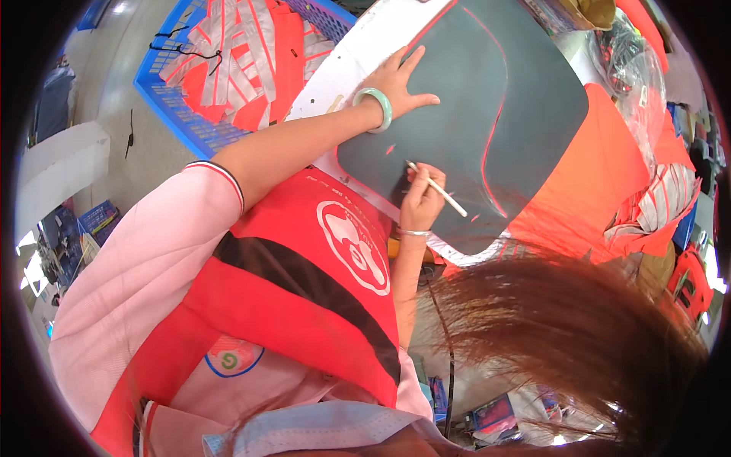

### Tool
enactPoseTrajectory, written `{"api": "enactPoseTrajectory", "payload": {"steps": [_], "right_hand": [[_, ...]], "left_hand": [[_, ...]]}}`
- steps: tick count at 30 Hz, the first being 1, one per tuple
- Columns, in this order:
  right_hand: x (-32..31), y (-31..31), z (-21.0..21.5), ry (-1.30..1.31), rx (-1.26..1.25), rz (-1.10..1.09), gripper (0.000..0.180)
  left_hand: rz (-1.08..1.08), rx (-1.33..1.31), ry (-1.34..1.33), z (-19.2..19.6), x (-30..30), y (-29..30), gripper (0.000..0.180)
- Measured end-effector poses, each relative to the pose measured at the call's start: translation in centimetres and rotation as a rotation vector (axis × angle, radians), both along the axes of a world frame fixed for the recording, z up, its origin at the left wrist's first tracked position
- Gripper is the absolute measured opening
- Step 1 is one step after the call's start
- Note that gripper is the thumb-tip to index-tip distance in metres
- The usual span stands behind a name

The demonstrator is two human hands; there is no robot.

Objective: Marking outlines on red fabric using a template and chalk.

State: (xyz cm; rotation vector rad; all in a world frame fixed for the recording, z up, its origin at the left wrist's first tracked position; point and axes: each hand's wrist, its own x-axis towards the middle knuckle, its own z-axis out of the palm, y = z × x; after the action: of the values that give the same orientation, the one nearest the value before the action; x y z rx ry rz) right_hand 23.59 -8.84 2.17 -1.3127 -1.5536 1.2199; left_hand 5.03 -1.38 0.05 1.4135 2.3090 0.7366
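Observation:
A dark grey-green sheet (449,91) with rounded corners lies on the white work surface (324,84). A long curved red line runs down it, and a few short red marks sit near its lower edge. My left hand (392,84) rests at the sheet's left edge, fingers spread and holding nothing. In my right hand (422,199), pinched between thumb and fingers, is a slim white pen (449,196). Its dark upper-left end is at the sheet's surface; whether it touches I cannot tell.
To the left stands a blue plastic basket (173,114) full of orange-red pieces with silver-grey strips (263,53). Orange fabric (586,175) lies right of the sheet, beside a clear plastic bag (628,65). Loose brown hair (563,327) covers much of the lower right.

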Motion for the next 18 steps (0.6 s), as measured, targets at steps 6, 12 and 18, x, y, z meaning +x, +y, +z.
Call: {"api": "enactPoseTrajectory", "payload": {"steps": [6,12,18], "right_hand": [[-2.2,-0.3,-0.6,-0.197,0.062,0.109,0.018],[-3.1,0.2,-0.2,-0.426,0.399,0.224,0.014],[-3.1,0.5,0.7,-0.556,0.430,0.272,0.017]], "left_hand": [[-0.006,0.006,0.015,0.2,0.1,-0.1,0.095],[-0.006,0.009,0.011,0.1,0.0,-0.1,0.094],[-0.017,0.032,0.033,0.0,0.1,0.2,0.095]]}}
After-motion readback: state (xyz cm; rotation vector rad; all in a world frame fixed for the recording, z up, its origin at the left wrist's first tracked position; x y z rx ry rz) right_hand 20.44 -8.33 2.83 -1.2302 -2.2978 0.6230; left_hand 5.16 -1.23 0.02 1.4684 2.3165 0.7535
